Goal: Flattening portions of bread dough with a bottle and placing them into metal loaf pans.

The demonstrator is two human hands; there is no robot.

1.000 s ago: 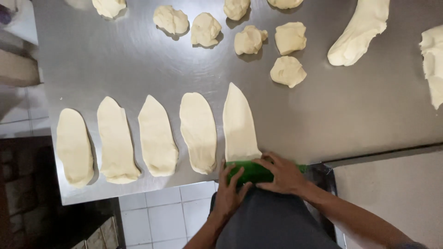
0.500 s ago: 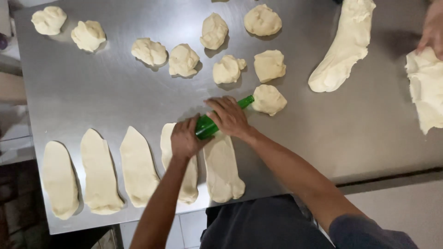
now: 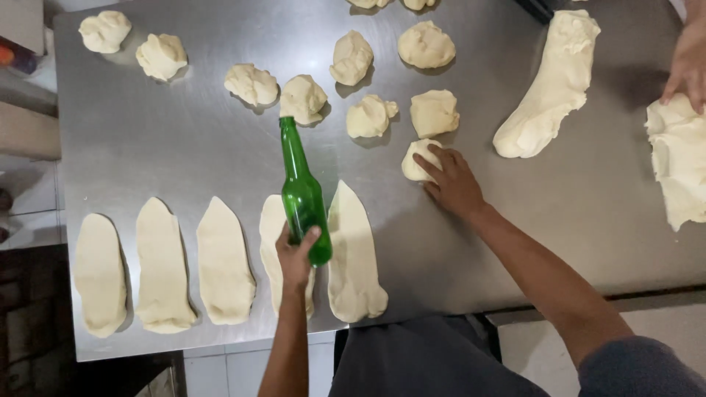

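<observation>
Gripping green bottle (image 3: pixel 303 192) with left hand (image 3: pixel 296 254), right hand (image 3: pixel 450 180) apparently cupping dough ball (image 3: pixel 416 162)

Five flattened dough ovals (image 3: pixel 164 267), about eleven dough balls (image 3: pixel 434 112) (top edge cropped), one green bottle (image 3: pixel 302 192).

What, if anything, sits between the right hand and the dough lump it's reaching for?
Nothing visible: the right hand already rests its fingers on the dough lump, with bare steel table around it. The left hand holds the green bottle off to the side.
</observation>
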